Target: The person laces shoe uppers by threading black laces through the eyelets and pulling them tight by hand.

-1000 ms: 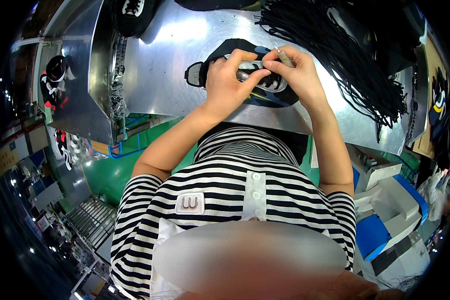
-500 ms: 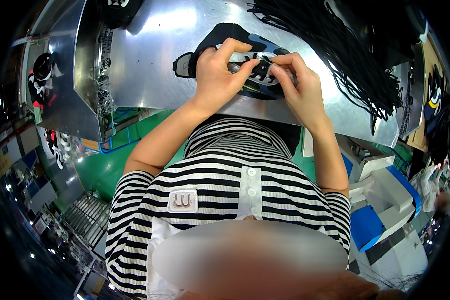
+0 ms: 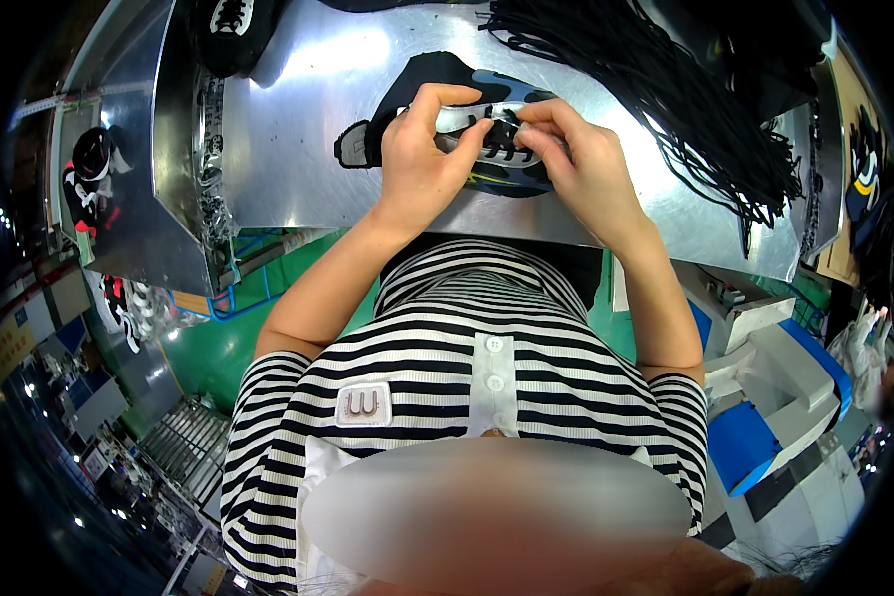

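Upper centre of frame, on silver metal table (image 3: 290,149): black-and-blue fabric shoe upper (image 3: 455,75); left hand (image 3: 423,157) upon it, thumb and forefinger parted; right hand (image 3: 593,167) at black shoelace (image 3: 504,117), fingertips nearly meeting; both holds unclear.

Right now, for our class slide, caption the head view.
Both hands at a dark shoe upper, black cords lying alongside on the metal table.

Shoe upper (image 3: 445,75): black with slate-blue patches and a yellow-green streak; we find it toward twelve o'clock, stretched lengthwise from nine to three.
Heel tab (image 3: 353,145): grey-faced, black-edged, pointing to nine o'clock.
Lace (image 3: 504,131): black, crossing the pale grey throat (image 3: 451,118); its ends seem too hidden for us to trace.
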A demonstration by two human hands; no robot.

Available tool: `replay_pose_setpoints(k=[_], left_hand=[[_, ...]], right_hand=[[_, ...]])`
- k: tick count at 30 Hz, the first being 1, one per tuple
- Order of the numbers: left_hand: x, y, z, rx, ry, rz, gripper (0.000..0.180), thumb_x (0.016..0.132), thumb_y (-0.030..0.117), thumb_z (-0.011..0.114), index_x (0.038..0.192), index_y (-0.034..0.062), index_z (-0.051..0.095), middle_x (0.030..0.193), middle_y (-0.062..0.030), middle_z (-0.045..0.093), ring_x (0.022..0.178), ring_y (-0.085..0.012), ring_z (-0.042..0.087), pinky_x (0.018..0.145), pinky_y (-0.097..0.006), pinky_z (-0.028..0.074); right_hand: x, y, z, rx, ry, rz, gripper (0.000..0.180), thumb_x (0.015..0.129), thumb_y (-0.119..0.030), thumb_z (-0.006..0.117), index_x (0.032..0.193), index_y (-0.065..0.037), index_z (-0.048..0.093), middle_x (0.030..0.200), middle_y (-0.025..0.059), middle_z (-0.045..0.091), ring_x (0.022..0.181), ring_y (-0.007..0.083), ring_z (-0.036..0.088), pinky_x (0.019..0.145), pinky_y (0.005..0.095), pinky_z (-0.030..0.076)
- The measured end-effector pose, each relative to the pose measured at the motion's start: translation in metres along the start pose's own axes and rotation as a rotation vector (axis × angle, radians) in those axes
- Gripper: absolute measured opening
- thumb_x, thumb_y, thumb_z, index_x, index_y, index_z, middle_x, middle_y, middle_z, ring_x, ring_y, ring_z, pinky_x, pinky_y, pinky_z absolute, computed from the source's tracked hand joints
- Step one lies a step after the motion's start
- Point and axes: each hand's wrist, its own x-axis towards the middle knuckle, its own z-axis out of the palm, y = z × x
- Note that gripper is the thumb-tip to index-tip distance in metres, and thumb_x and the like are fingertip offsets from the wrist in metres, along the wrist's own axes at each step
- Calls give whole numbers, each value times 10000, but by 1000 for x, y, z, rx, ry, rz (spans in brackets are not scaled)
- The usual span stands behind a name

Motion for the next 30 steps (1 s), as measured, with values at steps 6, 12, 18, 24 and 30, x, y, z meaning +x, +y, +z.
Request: replay_pose_setpoints(k=[6, 12, 18, 24, 30], left_hand=[[-2, 4, 1, 72, -37, 37, 234, 853, -3, 694, 1078, -6, 632, 948, -64, 706, 774, -86, 640, 671, -230, 505], [0, 5, 1, 131, -118, 208, 196, 829, -35, 629, 1018, 16, 631, 819, -113, 705, 521, -227, 617, 521, -323, 467], [14, -14, -8, -271, -131, -111, 279, 844, 30, 658, 1116, 46, 601, 919, -62, 680, 718, -133, 629, 663, -263, 504], [17, -9, -4, -73, -134, -59, 402, 839, -63, 666, 1212, 41, 557, 1051, -45, 638, 882, -76, 629, 769, -213, 517], [29, 10, -26, -543, -466, -354, 468, 825, -42, 700, 1259, 23, 539, 1036, -102, 688, 929, -156, 697, 861, -278, 546]], right_hand=[[4, -7, 7, -190, 2, -26, 272, 889, -92, 641, 1106, 44, 549, 767, 166, 694, 717, 317, 700, 641, 383, 544], [26, -13, 16, -617, -165, -187, 288, 853, -79, 647, 1066, 51, 502, 687, 160, 667, 638, 331, 679, 570, 404, 528], [24, -21, -21, -479, -146, 1, 181, 908, -112, 601, 1041, 10, 586, 862, 162, 706, 840, 335, 689, 711, 430, 526], [5, 27, 21, -37, 239, 29, 200, 882, -205, 682, 1041, -84, 671, 840, 100, 702, 678, 235, 681, 619, 318, 510], [7, 35, 31, 9, 452, 112, 172, 884, -203, 686, 1036, -121, 691, 652, 56, 657, 561, 179, 636, 544, 293, 464]])
